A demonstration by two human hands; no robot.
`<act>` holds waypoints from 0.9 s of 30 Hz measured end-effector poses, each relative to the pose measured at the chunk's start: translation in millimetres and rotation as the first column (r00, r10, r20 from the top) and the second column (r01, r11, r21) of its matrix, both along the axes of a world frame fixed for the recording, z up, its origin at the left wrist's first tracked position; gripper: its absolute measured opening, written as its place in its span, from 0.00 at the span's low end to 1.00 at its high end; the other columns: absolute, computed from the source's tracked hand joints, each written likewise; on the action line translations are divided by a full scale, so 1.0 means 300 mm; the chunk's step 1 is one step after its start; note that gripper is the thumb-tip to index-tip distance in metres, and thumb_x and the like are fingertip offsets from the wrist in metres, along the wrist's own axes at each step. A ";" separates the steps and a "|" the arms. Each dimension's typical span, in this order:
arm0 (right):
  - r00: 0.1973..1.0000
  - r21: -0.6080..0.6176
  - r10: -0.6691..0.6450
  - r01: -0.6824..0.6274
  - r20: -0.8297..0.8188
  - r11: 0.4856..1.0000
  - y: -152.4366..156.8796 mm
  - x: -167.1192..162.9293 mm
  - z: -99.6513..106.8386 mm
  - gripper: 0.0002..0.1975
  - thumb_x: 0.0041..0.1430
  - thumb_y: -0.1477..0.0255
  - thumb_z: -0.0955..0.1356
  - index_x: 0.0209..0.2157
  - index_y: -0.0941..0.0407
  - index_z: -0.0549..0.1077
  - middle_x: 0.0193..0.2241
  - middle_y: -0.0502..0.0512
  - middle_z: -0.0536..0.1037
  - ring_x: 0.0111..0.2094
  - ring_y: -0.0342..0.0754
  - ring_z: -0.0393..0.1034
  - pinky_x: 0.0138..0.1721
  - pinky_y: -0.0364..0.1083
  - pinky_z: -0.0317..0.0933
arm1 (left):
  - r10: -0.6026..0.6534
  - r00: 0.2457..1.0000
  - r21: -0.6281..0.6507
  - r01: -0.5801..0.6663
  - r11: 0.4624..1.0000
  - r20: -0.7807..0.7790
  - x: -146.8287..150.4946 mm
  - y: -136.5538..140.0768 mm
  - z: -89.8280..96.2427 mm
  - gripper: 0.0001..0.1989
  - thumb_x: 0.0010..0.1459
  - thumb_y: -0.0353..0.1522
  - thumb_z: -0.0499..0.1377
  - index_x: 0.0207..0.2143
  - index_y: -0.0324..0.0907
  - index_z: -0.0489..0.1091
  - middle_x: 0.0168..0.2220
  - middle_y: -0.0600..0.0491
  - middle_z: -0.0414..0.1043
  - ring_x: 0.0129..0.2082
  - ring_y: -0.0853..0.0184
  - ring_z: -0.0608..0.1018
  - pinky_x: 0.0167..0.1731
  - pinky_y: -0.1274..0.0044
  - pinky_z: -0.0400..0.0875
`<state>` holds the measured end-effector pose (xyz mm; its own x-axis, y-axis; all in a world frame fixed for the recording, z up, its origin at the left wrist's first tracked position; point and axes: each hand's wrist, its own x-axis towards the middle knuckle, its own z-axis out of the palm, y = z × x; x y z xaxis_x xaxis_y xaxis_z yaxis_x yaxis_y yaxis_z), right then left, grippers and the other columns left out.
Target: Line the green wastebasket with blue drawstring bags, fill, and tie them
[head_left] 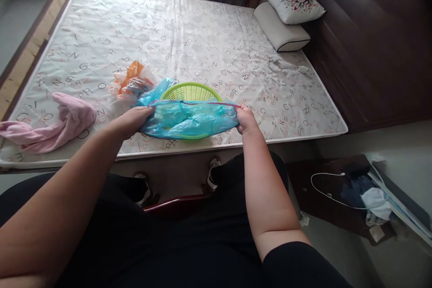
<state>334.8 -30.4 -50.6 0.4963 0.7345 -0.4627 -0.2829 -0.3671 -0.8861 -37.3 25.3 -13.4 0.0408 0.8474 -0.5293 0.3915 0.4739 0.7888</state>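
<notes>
While the person sits at the edge of the mattress (209, 40), both hands hold one blue bag (189, 119) stretched flat between them. The left hand (133, 119) grips the left end of the bag, the thumb on top and the fingers closed under the plastic. The right hand (245, 119) pinches the right end at its top corner, where a thin red line runs along the upper border. The bag hangs just in front of a green basket (191, 92) and covers its near side, so I cannot tell if they are touching. A second piece of blue plastic lies between the left hand and the basket. Beyond the left hand is a crumpled orange bag (133, 81), and to the left of that hand a pink cloth (57, 123) lies on the mattress. Far beyond the right hand are a cable (283, 65) and two pillows (286, 22).
</notes>
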 end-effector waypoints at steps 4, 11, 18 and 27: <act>0.972 -0.089 0.106 -0.089 0.210 0.992 -0.016 -0.007 -0.006 0.05 0.59 0.74 0.71 0.36 0.52 0.71 0.27 0.46 0.75 0.26 0.45 0.69 0.27 0.42 0.62 | -0.328 0.924 -0.164 0.299 0.940 -0.195 -0.061 -0.005 0.013 0.11 0.63 0.36 0.65 0.32 0.38 0.80 0.25 0.50 0.74 0.22 0.64 0.72 0.22 0.74 0.66; 0.949 -0.078 0.182 -0.167 0.259 0.983 -0.002 -0.045 -0.038 0.11 0.58 0.71 0.70 0.45 0.53 0.75 0.37 0.51 0.81 0.35 0.48 0.75 0.34 0.44 0.67 | -0.273 0.874 0.050 0.318 0.947 -0.401 -0.106 0.040 -0.052 0.07 0.60 0.30 0.62 0.36 0.37 0.81 0.27 0.48 0.76 0.25 0.61 0.75 0.26 0.73 0.67; 0.874 0.039 0.201 -0.243 0.443 0.969 0.013 -0.066 -0.048 0.15 0.61 0.66 0.67 0.47 0.53 0.80 0.43 0.54 0.85 0.43 0.50 0.77 0.44 0.46 0.67 | 0.009 0.986 0.323 0.046 0.945 -0.169 -0.043 0.065 -0.082 0.27 0.56 0.34 0.64 0.59 0.41 0.81 0.35 0.51 0.78 0.27 0.64 0.71 0.31 0.74 0.69; 0.824 0.007 0.322 -0.367 0.467 0.930 -0.029 -0.088 0.046 0.09 0.56 0.63 0.71 0.34 0.53 0.77 0.28 0.47 0.77 0.31 0.46 0.67 0.33 0.45 0.59 | 0.068 0.996 0.211 -0.080 0.974 0.064 -0.037 0.046 -0.050 0.18 0.49 0.39 0.69 0.41 0.40 0.84 0.28 0.53 0.74 0.25 0.68 0.69 0.25 0.78 0.63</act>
